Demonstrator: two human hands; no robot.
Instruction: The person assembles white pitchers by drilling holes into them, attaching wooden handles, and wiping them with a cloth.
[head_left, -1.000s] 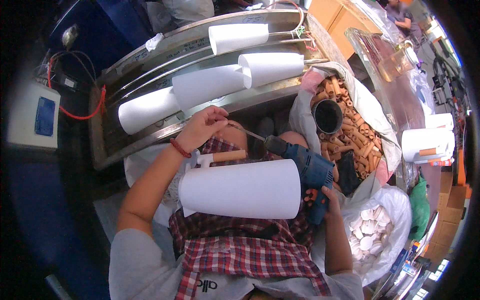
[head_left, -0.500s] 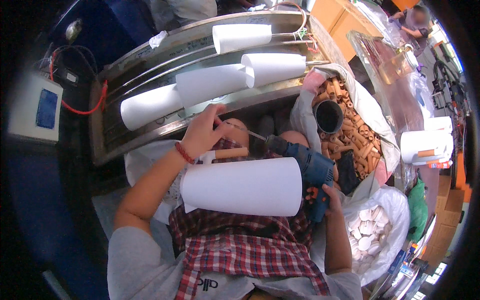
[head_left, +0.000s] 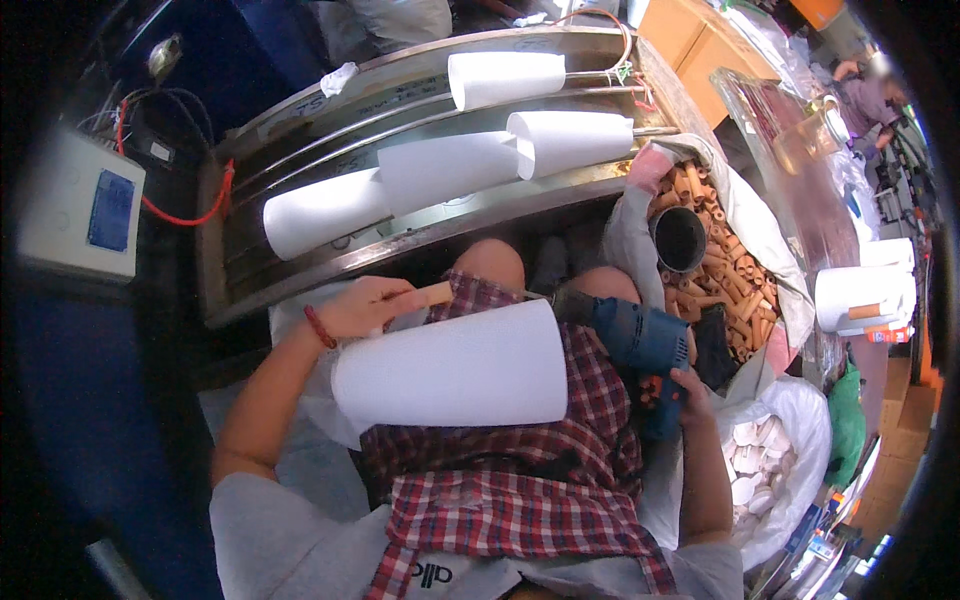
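Left hand (head_left: 362, 308) grips tube (head_left: 432, 294); right hand (head_left: 690, 385), at 3 o'clock, grips drill (head_left: 640, 340). Risk: paper roll (head_left: 455, 370) slipping off lap.

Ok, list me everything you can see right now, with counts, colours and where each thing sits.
white paper roll: one, white, across the lap
blue power drill: one, blue, right of the lap roll
small cardboard tube: one, tan, at the left fingertips
white rolls on the rack: four, white, on the curved metal rack ahead
sack of cardboard tubes: one, tubes tan, right of the knees, black cup in it
bag of white pieces: one, white, lower right
control box: one, pale with blue panel, far left, red cable beside it
plaid cloth: one, red check, over the lap
left hand: holds the small cardboard tube
right hand: grips the drill handle
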